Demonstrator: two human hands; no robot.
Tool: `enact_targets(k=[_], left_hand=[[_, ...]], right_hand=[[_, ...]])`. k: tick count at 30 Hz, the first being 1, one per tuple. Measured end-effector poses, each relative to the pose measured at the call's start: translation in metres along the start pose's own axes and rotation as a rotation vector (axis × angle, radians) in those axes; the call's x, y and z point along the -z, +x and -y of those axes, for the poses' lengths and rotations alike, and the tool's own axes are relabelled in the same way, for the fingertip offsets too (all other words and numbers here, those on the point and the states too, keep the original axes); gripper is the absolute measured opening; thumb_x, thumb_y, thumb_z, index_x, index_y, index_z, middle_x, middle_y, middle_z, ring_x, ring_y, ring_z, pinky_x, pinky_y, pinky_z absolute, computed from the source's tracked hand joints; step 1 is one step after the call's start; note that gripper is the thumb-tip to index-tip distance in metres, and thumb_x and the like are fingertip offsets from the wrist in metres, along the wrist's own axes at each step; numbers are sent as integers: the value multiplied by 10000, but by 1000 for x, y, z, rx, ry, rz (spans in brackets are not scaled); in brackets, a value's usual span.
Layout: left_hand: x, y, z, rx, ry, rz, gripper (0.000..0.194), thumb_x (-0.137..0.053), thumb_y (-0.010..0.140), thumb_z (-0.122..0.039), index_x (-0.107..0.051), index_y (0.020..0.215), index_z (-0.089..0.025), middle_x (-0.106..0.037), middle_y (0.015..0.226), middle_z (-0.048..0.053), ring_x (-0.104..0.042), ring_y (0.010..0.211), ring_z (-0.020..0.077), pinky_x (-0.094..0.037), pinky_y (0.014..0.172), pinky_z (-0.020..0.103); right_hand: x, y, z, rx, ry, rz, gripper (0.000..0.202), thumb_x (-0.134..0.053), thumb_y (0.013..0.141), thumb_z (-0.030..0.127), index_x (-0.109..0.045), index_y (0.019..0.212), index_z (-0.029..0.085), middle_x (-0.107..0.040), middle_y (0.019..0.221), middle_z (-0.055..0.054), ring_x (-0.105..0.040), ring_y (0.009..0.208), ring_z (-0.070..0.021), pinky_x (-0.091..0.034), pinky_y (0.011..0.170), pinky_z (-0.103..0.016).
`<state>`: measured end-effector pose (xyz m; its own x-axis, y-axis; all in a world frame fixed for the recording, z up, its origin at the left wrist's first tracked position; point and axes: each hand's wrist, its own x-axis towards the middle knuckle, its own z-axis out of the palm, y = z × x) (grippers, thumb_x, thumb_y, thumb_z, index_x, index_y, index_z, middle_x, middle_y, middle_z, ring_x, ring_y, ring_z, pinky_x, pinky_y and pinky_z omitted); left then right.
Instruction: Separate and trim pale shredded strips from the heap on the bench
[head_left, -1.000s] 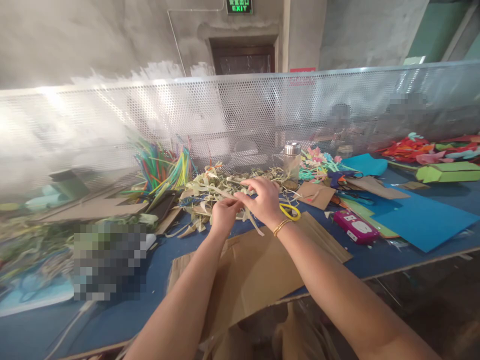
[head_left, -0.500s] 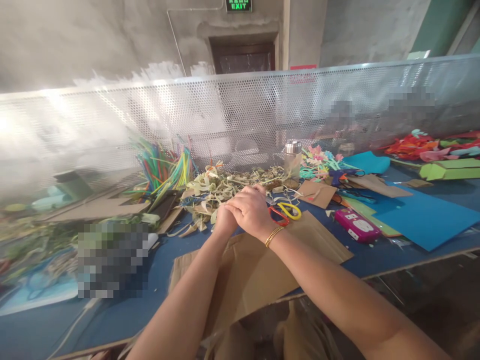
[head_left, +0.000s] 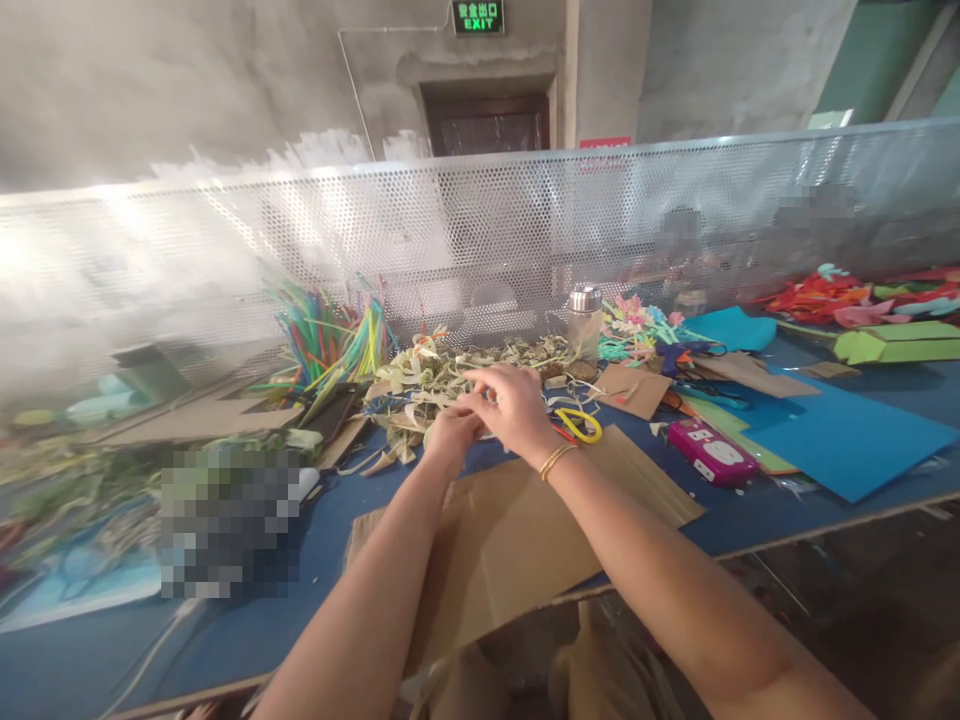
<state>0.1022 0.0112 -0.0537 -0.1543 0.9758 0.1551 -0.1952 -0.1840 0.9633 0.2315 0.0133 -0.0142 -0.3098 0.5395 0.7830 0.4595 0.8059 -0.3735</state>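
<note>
My left hand (head_left: 454,436) and my right hand (head_left: 516,408) meet above the far edge of a brown cardboard sheet (head_left: 517,540). Both have curled fingers that touch each other; whatever lies between the fingertips is too small to make out. A gold bracelet (head_left: 558,462) circles the right wrist. Just behind the hands lies a heap of pale dried strips (head_left: 412,380). Scissors with a yellow handle (head_left: 583,425) rest right beside the right hand, partly covered by it.
Colourful pipe cleaners (head_left: 322,335) stand at the back left. A metal-capped bottle (head_left: 585,315) is behind the heap. To the right are a magenta case (head_left: 711,452) and blue sheets (head_left: 847,430). A perforated screen (head_left: 495,220) runs along the back.
The hands were clasped one over the other; now they have drawn slightly apart, with only the fingers meeting. The right hand covers more of the red scissor handle.
</note>
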Motion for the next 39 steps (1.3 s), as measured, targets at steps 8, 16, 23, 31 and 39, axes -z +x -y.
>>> enact_targets(k=[8, 16, 23, 31, 39], left_hand=[[5, -4, -21, 153, -303, 36, 158, -716, 721, -167, -709, 860, -93, -591, 645, 24, -545, 582, 67, -465, 525, 128], [4, -5, -21, 149, -319, 37, 144, -700, 725, -124, -693, 866, -98, -625, 684, 24, -543, 544, 57, -470, 498, 137], [4, -5, -16, 151, -208, 56, 213, -827, 609, -206, -676, 702, -88, -550, 582, -14, -475, 490, 23, -408, 456, 107], [4, -6, -17, 148, -207, 60, 262, -834, 603, -229, -703, 794, -107, -605, 657, 12, -546, 569, 46, -399, 452, 103], [3, -5, -10, 121, -99, 34, 283, -850, 558, -260, -704, 753, -117, -594, 627, 3, -494, 515, 30, -380, 462, 116]], right_hand=[[11, 8, -40, -349, -85, 80, 318, -441, 929, 344, -708, 804, 227, -706, 879, -16, -599, 857, -157, -334, 757, -263], [-1, 2, -32, -351, -33, 278, 362, -483, 881, 461, -646, 698, 195, -640, 655, 12, -543, 662, -125, -271, 639, -249], [-5, 3, -32, -352, 54, 234, 276, -494, 859, 339, -551, 637, 186, -565, 619, 23, -472, 624, -111, -268, 612, -234], [-13, 3, -44, -463, 251, 180, 250, -455, 867, 311, -544, 670, 185, -557, 648, 12, -487, 639, -120, -318, 593, -227], [-23, -3, -59, -542, 371, 187, 216, -474, 852, 346, -563, 734, 188, -571, 647, 22, -499, 609, -117, -341, 570, -224]])
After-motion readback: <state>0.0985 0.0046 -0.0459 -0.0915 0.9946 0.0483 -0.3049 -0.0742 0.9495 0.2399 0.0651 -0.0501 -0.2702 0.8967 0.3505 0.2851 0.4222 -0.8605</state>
